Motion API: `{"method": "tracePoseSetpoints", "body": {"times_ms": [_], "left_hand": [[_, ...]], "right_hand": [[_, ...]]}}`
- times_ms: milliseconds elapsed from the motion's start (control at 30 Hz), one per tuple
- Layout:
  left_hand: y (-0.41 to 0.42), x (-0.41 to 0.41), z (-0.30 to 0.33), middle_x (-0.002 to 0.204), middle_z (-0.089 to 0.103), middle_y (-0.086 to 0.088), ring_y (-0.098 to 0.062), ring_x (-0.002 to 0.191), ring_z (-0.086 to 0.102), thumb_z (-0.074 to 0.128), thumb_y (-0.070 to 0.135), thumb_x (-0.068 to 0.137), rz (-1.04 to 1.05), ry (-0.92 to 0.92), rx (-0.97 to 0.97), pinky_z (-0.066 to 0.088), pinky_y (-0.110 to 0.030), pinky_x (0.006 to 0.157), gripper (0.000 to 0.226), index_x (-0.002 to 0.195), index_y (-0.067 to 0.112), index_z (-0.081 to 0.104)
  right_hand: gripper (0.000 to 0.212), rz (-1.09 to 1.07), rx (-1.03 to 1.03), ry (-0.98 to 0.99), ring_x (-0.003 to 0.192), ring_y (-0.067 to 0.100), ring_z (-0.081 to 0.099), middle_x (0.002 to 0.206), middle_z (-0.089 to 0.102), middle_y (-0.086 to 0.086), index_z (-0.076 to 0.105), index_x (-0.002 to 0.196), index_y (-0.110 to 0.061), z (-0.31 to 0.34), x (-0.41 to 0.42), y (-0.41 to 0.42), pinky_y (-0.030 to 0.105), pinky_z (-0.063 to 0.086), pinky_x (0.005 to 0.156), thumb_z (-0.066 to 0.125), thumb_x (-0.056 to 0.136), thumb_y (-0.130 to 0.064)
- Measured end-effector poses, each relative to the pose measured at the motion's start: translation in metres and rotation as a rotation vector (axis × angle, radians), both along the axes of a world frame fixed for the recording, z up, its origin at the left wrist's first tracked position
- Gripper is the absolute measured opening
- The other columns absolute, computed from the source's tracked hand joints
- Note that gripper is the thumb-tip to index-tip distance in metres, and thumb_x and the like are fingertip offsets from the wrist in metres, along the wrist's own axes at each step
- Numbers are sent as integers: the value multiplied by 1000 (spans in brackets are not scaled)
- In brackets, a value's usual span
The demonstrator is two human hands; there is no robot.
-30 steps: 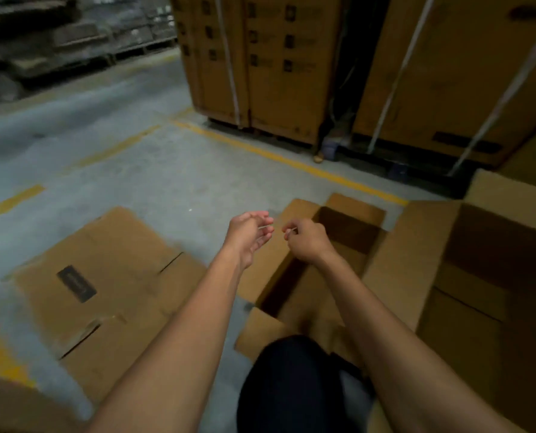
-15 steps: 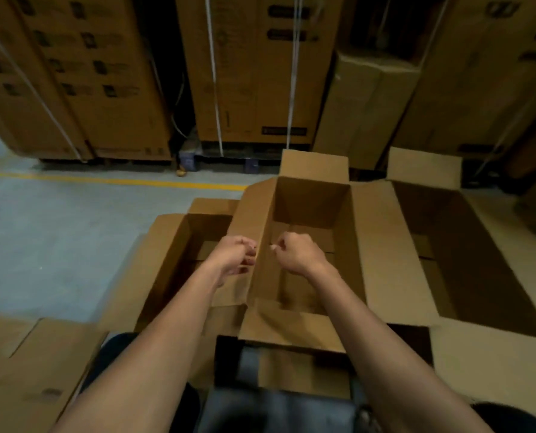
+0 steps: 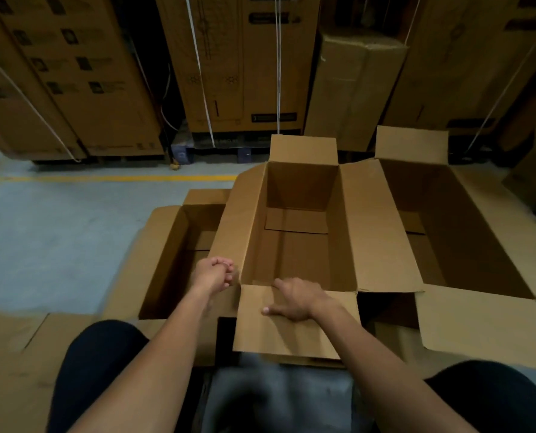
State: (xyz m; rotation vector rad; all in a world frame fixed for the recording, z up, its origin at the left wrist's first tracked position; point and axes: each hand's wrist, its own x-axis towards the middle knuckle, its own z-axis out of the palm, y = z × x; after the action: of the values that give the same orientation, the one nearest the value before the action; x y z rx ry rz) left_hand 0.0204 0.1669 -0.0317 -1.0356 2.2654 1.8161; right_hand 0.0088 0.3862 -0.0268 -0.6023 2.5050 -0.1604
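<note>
Right hand [image 3: 294,300] lies flat with spread fingers on the near flap [image 3: 279,335] of the open brown cardboard box [image 3: 294,251] on the floor [image 3: 57,229], probably to fold it outward. Left hand [image 3: 213,275] is curled at its left corner; whether it holds anything, I cannot tell.

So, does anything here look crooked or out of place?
Nothing looks spilled or torn. The middle box sits crowded against the left box, and its side flap overlaps that box's opening. Behind them, one tall box leans askew against the straight stacks, and its top looks rumpled.
</note>
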Motion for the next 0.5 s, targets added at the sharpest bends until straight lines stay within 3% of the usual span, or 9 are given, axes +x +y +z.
{"method": "tracePoseSetpoints", "body": {"times_ms": [233,400,500], "left_hand": [[-24,24,-20,99,78,-6,-21,90,73,62,15,103,66,-106,57,64,-37,85,17,100,19,78],[-22,30,-47,98,73,-9,-21,88,69,49,11,108,153,-136,162,59,-34,78,24,102,11,71],[-6,24,-79,108,70,-13,-27,101,69,44,8,109,190,-180,327,55,-31,70,23,108,8,67]], "right_hand": [[21,-40,-150,240,99,20,66,112,64,-6,45,114,-37,-33,-4,8,47,60,85,48,106,-56],[18,-102,-286,299,86,9,63,100,64,-13,47,108,-41,-23,-32,16,41,62,73,45,105,-59],[20,-72,-291,291,90,11,65,105,67,-12,47,114,-43,-14,-40,12,41,63,73,43,105,-60]]}}
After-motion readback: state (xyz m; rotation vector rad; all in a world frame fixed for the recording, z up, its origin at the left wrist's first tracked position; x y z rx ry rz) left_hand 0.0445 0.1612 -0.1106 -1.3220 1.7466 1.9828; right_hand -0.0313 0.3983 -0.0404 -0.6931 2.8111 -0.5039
